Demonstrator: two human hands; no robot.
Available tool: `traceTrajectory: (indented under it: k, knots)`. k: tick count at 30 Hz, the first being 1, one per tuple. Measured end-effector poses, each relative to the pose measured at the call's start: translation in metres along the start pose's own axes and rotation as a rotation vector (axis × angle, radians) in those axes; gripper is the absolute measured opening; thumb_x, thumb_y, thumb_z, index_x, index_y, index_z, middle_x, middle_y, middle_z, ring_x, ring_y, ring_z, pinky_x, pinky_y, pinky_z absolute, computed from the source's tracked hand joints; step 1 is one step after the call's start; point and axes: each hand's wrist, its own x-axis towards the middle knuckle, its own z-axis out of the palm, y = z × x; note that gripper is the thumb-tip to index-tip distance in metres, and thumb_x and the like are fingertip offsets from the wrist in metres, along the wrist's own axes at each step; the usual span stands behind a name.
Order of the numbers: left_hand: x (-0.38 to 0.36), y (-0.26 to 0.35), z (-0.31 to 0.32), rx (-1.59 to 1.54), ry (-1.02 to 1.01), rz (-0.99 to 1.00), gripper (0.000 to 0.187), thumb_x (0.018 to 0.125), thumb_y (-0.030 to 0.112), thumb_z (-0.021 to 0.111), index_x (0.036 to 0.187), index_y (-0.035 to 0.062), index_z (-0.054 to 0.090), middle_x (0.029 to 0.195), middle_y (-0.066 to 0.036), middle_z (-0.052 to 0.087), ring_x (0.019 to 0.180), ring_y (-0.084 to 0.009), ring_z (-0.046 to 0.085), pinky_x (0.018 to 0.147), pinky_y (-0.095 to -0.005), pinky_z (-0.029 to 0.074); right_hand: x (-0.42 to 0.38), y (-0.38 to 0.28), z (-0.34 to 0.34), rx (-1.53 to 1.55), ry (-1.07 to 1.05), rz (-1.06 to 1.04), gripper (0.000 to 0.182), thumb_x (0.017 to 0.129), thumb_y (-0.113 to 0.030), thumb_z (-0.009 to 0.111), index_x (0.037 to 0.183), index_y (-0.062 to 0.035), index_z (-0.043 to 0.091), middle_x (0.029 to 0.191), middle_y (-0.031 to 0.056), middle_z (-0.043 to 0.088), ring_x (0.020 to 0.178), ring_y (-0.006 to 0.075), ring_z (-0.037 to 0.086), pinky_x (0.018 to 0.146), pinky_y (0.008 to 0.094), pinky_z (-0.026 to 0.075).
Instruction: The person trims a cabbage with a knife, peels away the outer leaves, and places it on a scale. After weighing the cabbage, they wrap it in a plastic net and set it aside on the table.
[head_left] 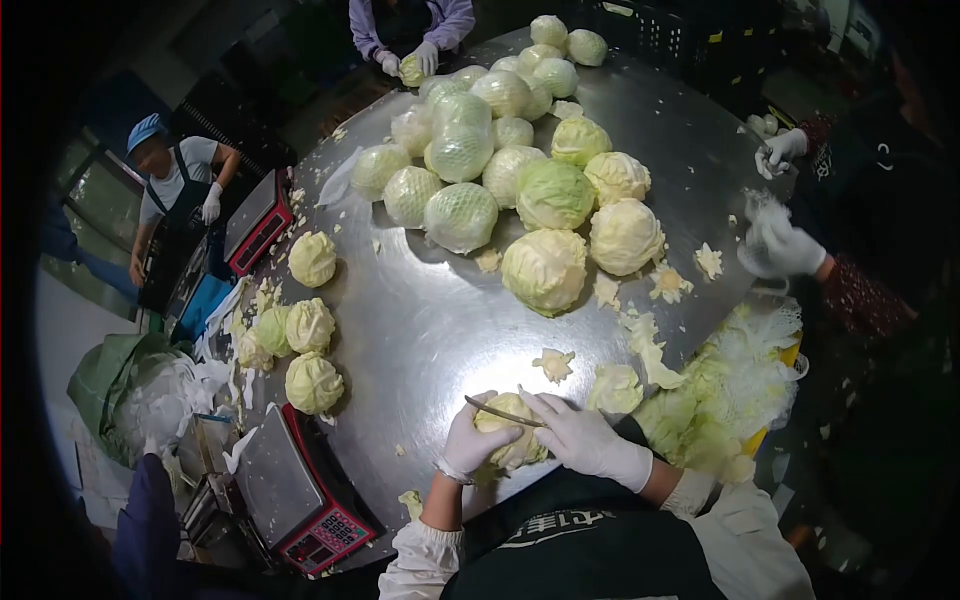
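Observation:
My white-gloved left hand [474, 440] is wrapped round the left side of a pale cabbage [515, 450] at the near edge of the metal table. On the cabbage's right, my gloved right hand [590, 440] is closed on the handle end of a knife [500, 412], whose dark, narrow blade lies across the top of the cabbage and points left. A trimmed leaf piece [553, 365] lies just beyond my hands, and a loose green leaf [615, 389] is to their right.
Wrapped cabbages [461, 216] and bare cabbages [544, 272] crowd the far middle of the table [400, 330]. Red scales [320, 520] and several cabbages [314, 383] are left. Co-workers' gloved hands [780, 240] are right and far. Leaf scraps fill a yellow-edged container [757, 440].

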Motion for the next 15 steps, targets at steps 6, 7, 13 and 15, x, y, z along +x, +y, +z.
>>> traceTrajectory:
  k: [6,7,13,15]
  knots:
    - [0.001,0.012,0.001,0.242,-0.079,0.082,0.082,0.071,0.019,0.089,0.136,-0.0104,0.048,0.120,-0.017,0.066,0.109,-0.0201,0.064,0.095,-0.0334,0.053,0.027,0.029,0.016,0.177,0.216,-0.053,0.046,0.103,-0.028,0.046,0.145,-0.0099,0.047,0.129,0.0224,0.061,0.105,0.0408,0.066,0.090,0.0430,0.053]
    - [0.002,0.012,-0.001,0.245,-0.080,0.088,0.082,0.071,0.019,0.089,0.136,-0.0104,0.048,0.120,-0.017,0.066,0.109,-0.0201,0.064,0.095,-0.0334,0.053,0.032,0.033,0.014,0.255,0.239,0.003,0.043,0.104,-0.030,0.045,0.141,-0.0104,0.052,0.119,0.0213,0.065,0.102,0.0412,0.066,0.089,0.0451,0.053]
    - [-0.032,-0.033,-0.029,-0.132,-0.100,0.167,0.085,0.073,0.019,0.087,0.143,-0.0023,0.043,0.134,-0.016,0.059,0.124,-0.0232,0.056,0.107,-0.0370,0.045,0.042,0.092,0.023,0.372,0.269,0.309,0.042,0.103,-0.036,0.047,0.132,-0.0086,0.058,0.107,0.0242,0.069,0.101,0.0428,0.066,0.086,0.0483,0.052]
    - [-0.051,-0.066,-0.042,-0.370,0.016,0.140,0.086,0.075,0.011,0.083,0.147,0.0035,0.037,0.141,-0.015,0.052,0.130,-0.0252,0.051,0.110,-0.0396,0.044,0.035,0.101,0.016,0.221,0.385,0.333,0.048,0.101,-0.035,0.049,0.140,-0.0061,0.050,0.118,0.0268,0.065,0.099,0.0443,0.066,0.086,0.0491,0.052]
